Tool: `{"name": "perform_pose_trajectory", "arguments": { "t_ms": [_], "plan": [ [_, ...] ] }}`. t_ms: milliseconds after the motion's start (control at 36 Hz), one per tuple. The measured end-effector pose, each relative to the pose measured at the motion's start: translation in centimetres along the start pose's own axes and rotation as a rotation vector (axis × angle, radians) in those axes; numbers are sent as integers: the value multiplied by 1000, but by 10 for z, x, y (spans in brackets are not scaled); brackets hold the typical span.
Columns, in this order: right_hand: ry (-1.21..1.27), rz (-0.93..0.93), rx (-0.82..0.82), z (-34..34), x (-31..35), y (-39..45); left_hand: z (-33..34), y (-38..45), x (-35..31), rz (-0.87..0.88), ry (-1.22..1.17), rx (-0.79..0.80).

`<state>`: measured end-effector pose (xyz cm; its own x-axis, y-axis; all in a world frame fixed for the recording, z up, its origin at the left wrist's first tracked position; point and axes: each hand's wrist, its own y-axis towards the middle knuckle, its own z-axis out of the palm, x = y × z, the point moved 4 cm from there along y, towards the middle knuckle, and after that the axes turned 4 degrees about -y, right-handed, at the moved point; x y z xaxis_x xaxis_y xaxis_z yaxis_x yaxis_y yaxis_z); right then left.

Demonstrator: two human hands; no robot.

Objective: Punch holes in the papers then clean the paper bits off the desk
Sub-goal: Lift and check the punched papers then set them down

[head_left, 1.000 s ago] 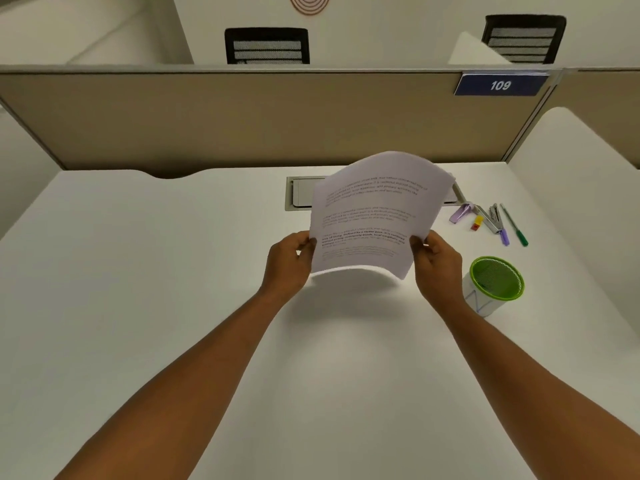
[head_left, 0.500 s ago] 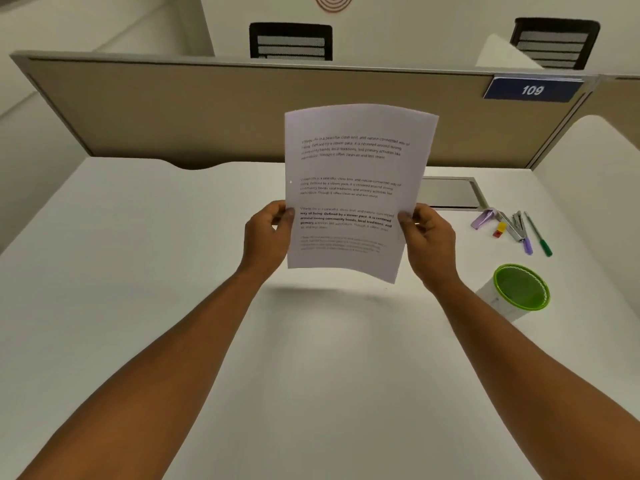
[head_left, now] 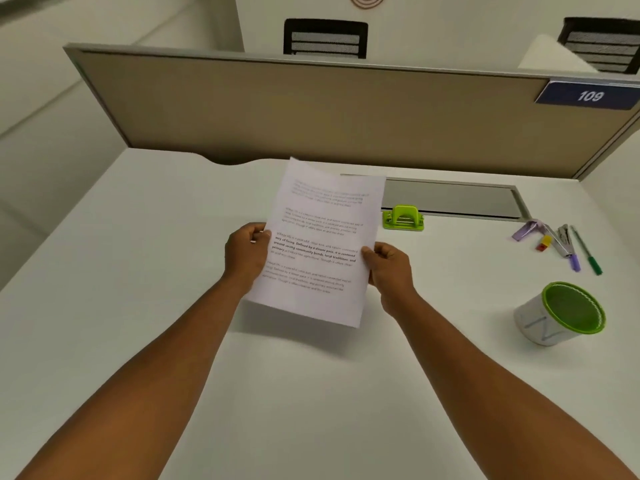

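Note:
I hold a thin stack of printed white papers [head_left: 318, 244] just above the white desk [head_left: 138, 271], tilted away from me. My left hand [head_left: 246, 252] grips the left edge and my right hand [head_left: 389, 271] grips the right edge. A small green hole punch [head_left: 403, 218] stands on the desk just beyond the papers' right side, apart from both hands. No paper bits show on the desk.
A green-rimmed white mesh cup [head_left: 561, 315] sits at the right. Pens, a stapler and clips [head_left: 561, 245] lie at the far right. A grey cable-tray lid [head_left: 450, 200] sits in the desk before the beige partition [head_left: 311, 112].
The papers have dropped from upright at face height to low and nearly flat over the desk. The hole punch, hidden behind them before, is now in sight.

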<state>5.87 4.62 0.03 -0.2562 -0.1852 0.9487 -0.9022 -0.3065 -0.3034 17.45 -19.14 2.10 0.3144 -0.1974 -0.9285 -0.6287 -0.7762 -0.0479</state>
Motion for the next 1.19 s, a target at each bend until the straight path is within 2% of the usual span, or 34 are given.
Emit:
{"name": "perform_pose_trajectory", "arguments": {
  "t_ms": [278,417,722,1056,1194],
  "plan": [
    [18,202,76,54,-27,13,-23,17,47,-132,96,-25],
    [-14,242,105,75,-25,32,-30,43,56,-162,79,-37],
    [-137,192,32,99,3,108,-22,136,55,-183,40,-62],
    [-310,162,-73,108,12,173,8,208,50,-75,258,62],
    [-399,130,-103,109,12,184,14,214,52,-51,349,49]
  ]
}}
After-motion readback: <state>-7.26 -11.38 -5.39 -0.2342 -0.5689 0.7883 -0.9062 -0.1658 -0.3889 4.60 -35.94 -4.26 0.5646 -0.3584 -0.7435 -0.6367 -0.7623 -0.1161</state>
